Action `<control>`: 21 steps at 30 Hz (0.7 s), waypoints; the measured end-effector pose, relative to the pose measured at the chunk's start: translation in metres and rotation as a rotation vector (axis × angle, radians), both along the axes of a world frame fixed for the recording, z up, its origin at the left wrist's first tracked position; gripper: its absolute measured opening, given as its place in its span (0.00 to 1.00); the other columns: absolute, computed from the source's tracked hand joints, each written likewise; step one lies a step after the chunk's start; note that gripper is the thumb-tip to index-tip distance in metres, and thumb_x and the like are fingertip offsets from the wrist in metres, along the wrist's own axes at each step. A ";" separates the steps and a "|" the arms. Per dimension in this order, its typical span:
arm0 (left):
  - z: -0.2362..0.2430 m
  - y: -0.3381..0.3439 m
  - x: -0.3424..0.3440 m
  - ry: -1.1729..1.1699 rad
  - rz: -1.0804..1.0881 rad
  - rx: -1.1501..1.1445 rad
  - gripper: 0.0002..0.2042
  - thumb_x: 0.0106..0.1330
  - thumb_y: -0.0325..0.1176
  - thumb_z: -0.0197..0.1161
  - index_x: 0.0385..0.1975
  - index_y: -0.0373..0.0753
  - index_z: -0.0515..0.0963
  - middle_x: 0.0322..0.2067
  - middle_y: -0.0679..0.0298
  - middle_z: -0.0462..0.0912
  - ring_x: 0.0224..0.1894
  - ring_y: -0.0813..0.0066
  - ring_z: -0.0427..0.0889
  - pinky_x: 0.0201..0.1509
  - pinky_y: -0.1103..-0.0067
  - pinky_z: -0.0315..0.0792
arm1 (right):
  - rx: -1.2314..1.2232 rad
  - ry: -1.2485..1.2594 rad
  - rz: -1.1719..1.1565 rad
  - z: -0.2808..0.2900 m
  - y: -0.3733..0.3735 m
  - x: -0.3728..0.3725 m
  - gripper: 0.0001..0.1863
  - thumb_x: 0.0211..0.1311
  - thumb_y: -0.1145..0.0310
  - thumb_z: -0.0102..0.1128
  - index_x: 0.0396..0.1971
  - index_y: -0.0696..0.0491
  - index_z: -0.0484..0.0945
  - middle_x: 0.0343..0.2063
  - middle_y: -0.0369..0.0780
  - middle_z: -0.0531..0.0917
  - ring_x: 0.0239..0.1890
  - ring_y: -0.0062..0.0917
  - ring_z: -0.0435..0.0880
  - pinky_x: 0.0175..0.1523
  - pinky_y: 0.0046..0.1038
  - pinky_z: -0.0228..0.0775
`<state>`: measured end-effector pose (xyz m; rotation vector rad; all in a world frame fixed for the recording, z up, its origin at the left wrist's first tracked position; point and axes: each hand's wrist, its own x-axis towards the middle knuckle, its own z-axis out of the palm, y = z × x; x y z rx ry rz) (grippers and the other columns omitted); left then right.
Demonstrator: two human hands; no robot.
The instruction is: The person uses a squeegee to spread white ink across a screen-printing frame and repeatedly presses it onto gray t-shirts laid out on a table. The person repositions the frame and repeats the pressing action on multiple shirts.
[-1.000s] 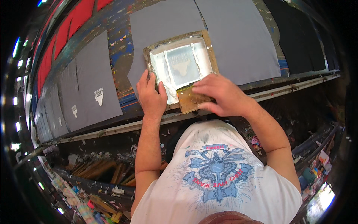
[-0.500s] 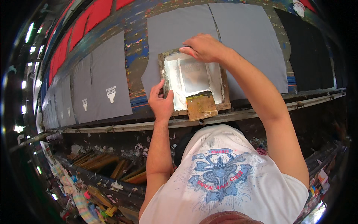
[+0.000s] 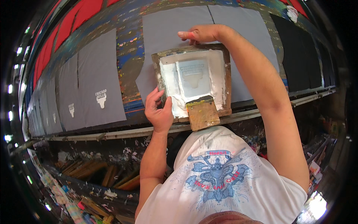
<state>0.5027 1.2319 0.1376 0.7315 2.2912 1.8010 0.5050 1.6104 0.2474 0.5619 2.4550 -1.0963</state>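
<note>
On my feed: a long paint-spattered table [image 3: 129, 56] runs across the upper half of the frame. Large grey fabric panel [image 3: 164, 30] at upper centre, another grey fabric panel with white prints [image 3: 87, 74] on the left, black fabric panel [image 3: 294, 56] upper right, red fabric pieces [image 3: 87, 13] upper left.

Worn, roughly square wooden frame with pale mesh and white paint inside [image 3: 228, 89] sits mid-frame, over the centre grey panel. No clear long axis from here; sides run roughly up and down the picture.

Right hand [image 3: 201, 34] is at upper centre, by the far rail, thumb out to the left, fingers curled. Can't tell if it grips the rail or just hangs over it. Left hand [image 3: 159, 112] straddles the left rail low down, thumb inside, fingers outside, holding it.

Key relation: wooden frame lies right of the left hand and below the right; left is the nearer, in contact.

Flat tan wooden block with a dark upper edge [image 3: 204, 115] rests across the near rail, lower part overhanging, untouched. Left hand's nearer to that too.
</note>
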 end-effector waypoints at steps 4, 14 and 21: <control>-0.005 0.000 -0.003 -0.160 -0.014 0.119 0.19 0.66 0.17 0.80 0.57 0.35 0.89 0.68 0.54 0.86 0.60 0.74 0.88 0.58 0.78 0.83 | -0.027 0.399 -0.228 0.022 0.016 0.045 0.38 0.90 0.36 0.51 0.72 0.57 0.85 0.58 0.43 0.93 0.55 0.31 0.90 0.67 0.37 0.80; 0.027 0.019 -0.002 -0.122 0.038 0.111 0.20 0.66 0.14 0.79 0.58 0.31 0.88 0.70 0.54 0.84 0.55 0.78 0.87 0.56 0.80 0.82 | -0.154 0.793 -0.648 -0.002 -0.143 0.286 0.26 0.87 0.63 0.62 0.76 0.58 0.80 0.70 0.46 0.84 0.71 0.31 0.83 0.75 0.34 0.75; 0.034 0.016 0.001 -0.132 -0.050 0.122 0.24 0.67 0.14 0.75 0.64 0.34 0.87 0.74 0.55 0.83 0.64 0.71 0.85 0.63 0.75 0.81 | -0.049 0.784 -0.662 -0.006 -0.210 0.291 0.33 0.79 0.61 0.72 0.78 0.56 0.78 0.80 0.53 0.75 0.82 0.44 0.74 0.83 0.42 0.67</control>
